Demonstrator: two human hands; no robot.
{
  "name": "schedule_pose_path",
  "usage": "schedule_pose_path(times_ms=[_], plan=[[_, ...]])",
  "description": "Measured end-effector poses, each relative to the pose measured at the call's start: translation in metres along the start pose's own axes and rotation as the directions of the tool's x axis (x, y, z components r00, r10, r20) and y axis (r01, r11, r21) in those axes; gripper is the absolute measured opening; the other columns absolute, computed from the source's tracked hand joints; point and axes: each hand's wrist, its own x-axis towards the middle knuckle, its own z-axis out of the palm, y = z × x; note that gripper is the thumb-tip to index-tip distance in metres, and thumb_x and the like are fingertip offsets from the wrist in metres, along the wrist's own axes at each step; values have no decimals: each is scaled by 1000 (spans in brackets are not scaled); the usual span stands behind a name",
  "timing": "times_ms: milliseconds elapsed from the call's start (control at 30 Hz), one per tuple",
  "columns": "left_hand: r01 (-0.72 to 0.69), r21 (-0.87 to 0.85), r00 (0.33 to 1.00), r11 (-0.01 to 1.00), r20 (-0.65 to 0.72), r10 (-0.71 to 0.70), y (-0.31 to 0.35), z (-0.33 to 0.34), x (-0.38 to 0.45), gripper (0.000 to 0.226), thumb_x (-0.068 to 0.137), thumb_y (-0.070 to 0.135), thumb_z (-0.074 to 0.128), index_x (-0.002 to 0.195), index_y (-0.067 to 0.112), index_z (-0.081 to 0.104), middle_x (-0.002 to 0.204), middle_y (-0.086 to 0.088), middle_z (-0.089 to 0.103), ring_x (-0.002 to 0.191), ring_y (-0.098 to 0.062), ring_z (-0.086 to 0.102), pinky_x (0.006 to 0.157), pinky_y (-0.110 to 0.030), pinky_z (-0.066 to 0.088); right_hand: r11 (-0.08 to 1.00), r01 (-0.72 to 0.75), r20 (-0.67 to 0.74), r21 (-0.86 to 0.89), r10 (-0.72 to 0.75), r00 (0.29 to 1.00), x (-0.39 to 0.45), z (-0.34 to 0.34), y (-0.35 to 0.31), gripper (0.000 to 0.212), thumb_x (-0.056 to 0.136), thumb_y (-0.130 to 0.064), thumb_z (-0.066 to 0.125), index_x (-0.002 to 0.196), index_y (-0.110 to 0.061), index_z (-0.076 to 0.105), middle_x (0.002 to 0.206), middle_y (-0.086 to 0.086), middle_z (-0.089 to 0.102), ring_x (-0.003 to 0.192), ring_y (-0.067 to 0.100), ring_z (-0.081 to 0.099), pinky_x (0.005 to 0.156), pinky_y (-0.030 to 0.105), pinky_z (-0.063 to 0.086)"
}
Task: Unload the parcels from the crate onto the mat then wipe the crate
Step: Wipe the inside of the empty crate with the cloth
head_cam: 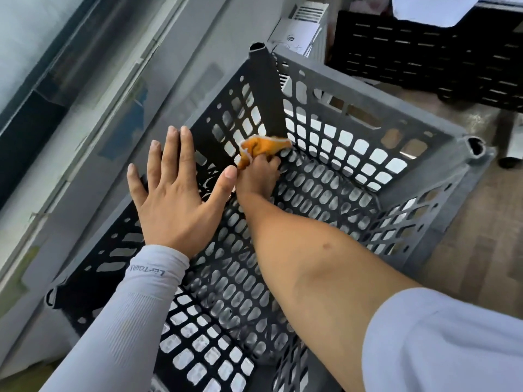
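A large grey perforated plastic crate (368, 108) fills the view, seen from above, with nothing lying inside it. My right hand (259, 176) reaches deep into the far left corner and grips a crumpled orange cloth (261, 147) against the crate's bottom and wall. My left hand (172, 193) lies flat with fingers spread on the crate's left rim. No parcels or mat are in view.
A second dark slatted crate (424, 58) stands at the back right on a brown floor (481, 222). A white box (300, 29) sits behind the grey crate. A window frame and grey sill (85, 123) run along the left.
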Motion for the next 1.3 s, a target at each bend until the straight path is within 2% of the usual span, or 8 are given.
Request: schedule_pose_path(times_ms=[167, 367, 567, 667, 800, 1000, 1100, 1300], plan=[[-6, 8, 1000, 1000, -9, 6, 0, 1, 1, 93, 88, 89, 8, 165, 36, -1, 173, 12, -3, 159, -12, -7, 127, -50, -11, 942, -108, -44, 318, 128, 991, 4, -16, -22, 16, 97, -9, 62, 112, -7, 67, 135, 12, 52, 118, 31, 58, 86, 31, 45], [-17, 19, 1000, 1000, -9, 17, -1, 1, 1, 93, 89, 88, 8, 165, 35, 1, 173, 10, -1, 159, -13, -5, 127, -51, -10, 860, 253, -269, 442, -142, 953, -16, -33, -63, 50, 94, 4, 60, 140, -15, 60, 139, 10, 50, 111, 15, 57, 88, 9, 41], [-5, 27, 1000, 1000, -20, 5, 2, 0, 1, 95, 89, 88, 9, 166, 33, 2, 174, 9, 0, 160, -15, -4, 126, -52, -9, 891, 376, -196, 253, -334, 922, -19, -31, -47, 68, 91, 1, 63, 154, -17, 46, 150, 13, 42, 128, 29, 46, 100, 30, 38], [3, 38, 1000, 999, -25, -2, 4, 2, 1, 94, 90, 88, 13, 166, 33, 1, 174, 9, -1, 160, -15, -5, 126, -52, -10, 913, 341, -149, 222, -314, 938, -15, -29, -39, 66, 89, 0, 67, 150, -20, 49, 141, 10, 45, 121, 24, 50, 92, 26, 40], [-2, 33, 999, 999, -37, 3, 3, 3, -1, 93, 91, 87, 16, 165, 34, 0, 174, 10, -2, 159, -14, -6, 126, -51, -11, 964, 171, -93, 202, -155, 984, -13, -26, -34, 19, 98, -19, 61, 115, -15, 64, 134, 9, 51, 120, 28, 54, 90, 30, 45], [3, 46, 999, 999, -36, -2, 3, 3, 0, 95, 90, 88, 16, 165, 34, -1, 173, 11, -3, 159, -15, -7, 126, -51, -11, 971, 192, -14, 143, -192, 981, -9, -15, -15, 43, 90, -14, 62, 131, -4, 60, 137, 20, 51, 122, 37, 53, 100, 46, 47], [3, 32, 1000, 999, -30, -2, 3, 2, -1, 96, 89, 89, 15, 165, 35, -2, 173, 11, -4, 159, -14, -8, 126, -52, -11, 978, -38, 90, 207, 20, 996, -18, -14, -20, 44, 99, -36, 42, 135, -13, 55, 146, 14, 50, 128, 36, 53, 103, 51, 48], [-8, 43, 999, 999, -36, 9, 1, 4, 1, 97, 89, 90, 17, 165, 34, -3, 173, 11, -3, 160, -15, -7, 126, -52, -10, 844, -324, 175, 428, 274, 946, -6, -23, -28, 18, 98, -11, 59, 112, -8, 68, 115, 12, 71, 104, 29, 69, 85, 35, 55]])
